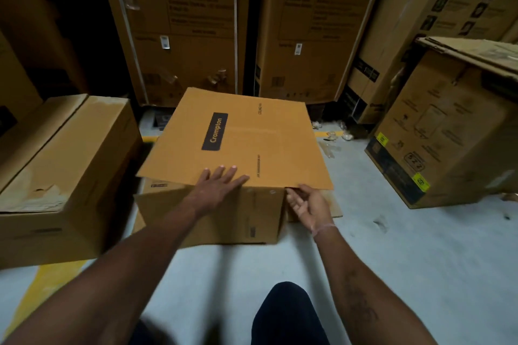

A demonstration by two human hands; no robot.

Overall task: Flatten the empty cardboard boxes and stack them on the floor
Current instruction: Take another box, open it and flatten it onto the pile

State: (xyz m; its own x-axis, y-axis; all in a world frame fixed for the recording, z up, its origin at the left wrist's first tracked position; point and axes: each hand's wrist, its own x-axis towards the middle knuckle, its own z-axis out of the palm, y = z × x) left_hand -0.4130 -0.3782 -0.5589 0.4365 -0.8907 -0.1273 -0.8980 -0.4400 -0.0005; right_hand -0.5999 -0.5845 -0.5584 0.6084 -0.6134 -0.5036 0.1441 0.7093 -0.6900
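Note:
A flattened tan box (252, 137) with a dark label lies tilted on top of a lower flat box (224, 218) on the grey floor. My left hand (221, 182) presses flat on the top box's near edge, fingers straight. At that edge's right end, my right hand (305, 202) sits palm up with its fingertips tucked under the cardboard. More flat cardboard (337, 207) pokes out beneath the pile at the right.
A large closed box (61, 165) stands at the left, touching the pile. Another big box (448, 131) stands at the right. Tall cartons (190, 22) wall off the back. Plastic scraps (333, 136) litter the floor. My knee (286, 314) shows below.

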